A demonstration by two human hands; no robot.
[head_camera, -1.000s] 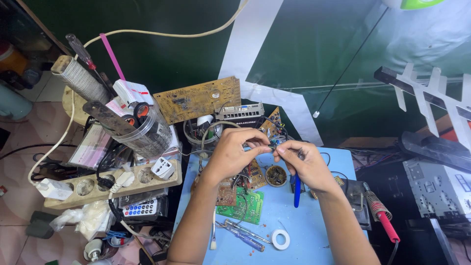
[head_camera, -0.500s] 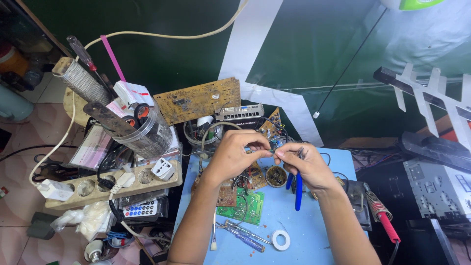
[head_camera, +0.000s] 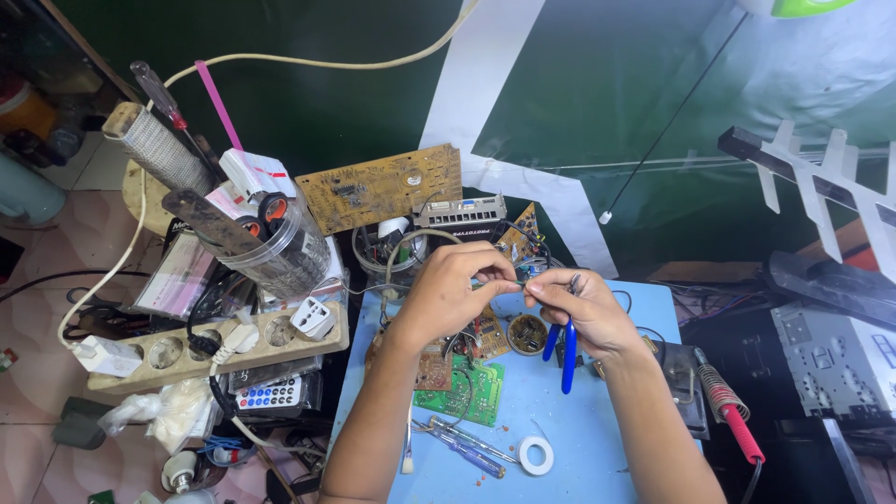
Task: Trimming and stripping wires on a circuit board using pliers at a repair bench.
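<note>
Since the earlier frames very little had shifted: both hands stayed raised together above the blue work mat (head_camera: 560, 411), the fingertips only a touch closer.

At the far left, a wooden power strip (head_camera: 201, 350) lay with a white adapter plugged in, and below it sat a small remote control (head_camera: 269, 395), partly buried under cables. Above them a clear plastic jar (head_camera: 280, 247) leaned over, crammed with tools whose lower ends were hidden. Behind it a brown circuit board (head_camera: 383, 187) stood propped against the green wall.

The left hand (head_camera: 448, 294) was closed in a pinch, thumb and forefinger meeting at a small part or wire too tiny to make out. Beneath its wrist lay a green circuit board (head_camera: 467, 392), its upper edge covered by the forearm. Screwdrivers (head_camera: 467, 448) and a white roll of tape (head_camera: 537, 455) rested near the mat's lower edge.

The right hand (head_camera: 583, 313) pinched the same small piece, fingertips touching those of the left, while its curled fingers gripped blue-handled cutters (head_camera: 567, 350); only the handles showed, hanging downwards. A small round tin (head_camera: 527, 333) sat just below the hands.

Further right lay a red-handled soldering iron (head_camera: 733, 420), its cord cut off at the frame's bottom edge.
</note>
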